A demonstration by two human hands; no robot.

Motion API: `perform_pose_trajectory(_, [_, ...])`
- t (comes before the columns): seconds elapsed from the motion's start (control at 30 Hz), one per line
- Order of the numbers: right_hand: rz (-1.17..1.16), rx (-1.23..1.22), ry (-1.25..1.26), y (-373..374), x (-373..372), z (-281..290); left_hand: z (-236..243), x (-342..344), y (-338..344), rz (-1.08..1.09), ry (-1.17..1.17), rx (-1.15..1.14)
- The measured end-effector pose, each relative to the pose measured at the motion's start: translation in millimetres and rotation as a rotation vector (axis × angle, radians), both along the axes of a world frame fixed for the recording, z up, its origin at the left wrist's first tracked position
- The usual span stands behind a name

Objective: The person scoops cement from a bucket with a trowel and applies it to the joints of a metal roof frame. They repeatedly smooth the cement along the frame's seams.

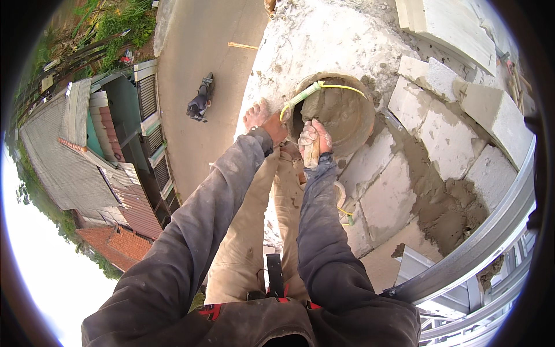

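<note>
Mortar bucket point(359, 137): working or loading the mix, by appearance

Location: bucket sits in front of the person, beside a white, dusty surface point(329, 34), with pale blocks point(430, 139) to its right. Wet grey mortar point(347, 110) covers much of its inside. A yellow bail point(344, 87) with a pale green grip point(303, 99) crosses the opening at the upper left.

Right hand point(315, 137): fingers wrapped round a wooden handle point(312, 156), at the bucket's near edge. Butt of the handle points back toward the person. Working end not made out; a trowel is likely.

Left hand point(274, 128): at the bucket's left side, next to the bail's end, fingers partly hidden. Cannot tell how far they are curled, or whether they hold the rim, hold the bail or only rest there.

Nearby: a bare foot point(254, 114) shows just beyond the left hand. A broad mortar patch point(448, 202) lies among the blocks. A metal rail point(485, 237) curves past at lower right.

Step, as judged: turning over or scooping mortar, left hand probably steadying. Next move would call for a firm brace on the bucket, then a turn of the right wrist to bring up a load, kept level and clear of the bail. Possible fault: bucket tips if the brace slackens.
</note>
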State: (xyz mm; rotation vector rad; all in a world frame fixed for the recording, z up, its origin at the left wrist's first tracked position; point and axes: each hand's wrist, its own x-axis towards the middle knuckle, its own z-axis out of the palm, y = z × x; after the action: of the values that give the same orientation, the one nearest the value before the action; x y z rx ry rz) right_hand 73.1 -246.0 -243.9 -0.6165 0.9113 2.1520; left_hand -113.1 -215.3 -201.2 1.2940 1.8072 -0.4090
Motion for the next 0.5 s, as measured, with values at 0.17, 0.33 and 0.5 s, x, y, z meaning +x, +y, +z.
perform_pose_trajectory(0.17, [-0.225, 0.067, 0.150, -12.3, 31.9, 28.0, 7.5, 4.1, 6.2, 0.081, -0.002, 0.000])
perform_pose_trajectory(0.33, [-0.042, 0.040, -0.029, -17.3, 56.4, 98.3, 0.2, 10.8, -1.9, 0.044, 0.148, 0.172])
perform_pose_trajectory(0.5, [1.357, 0.016, -1.374, 17.1, 39.8, 94.4, 0.1, 13.3, 8.5, 0.181, -0.012, -0.111])
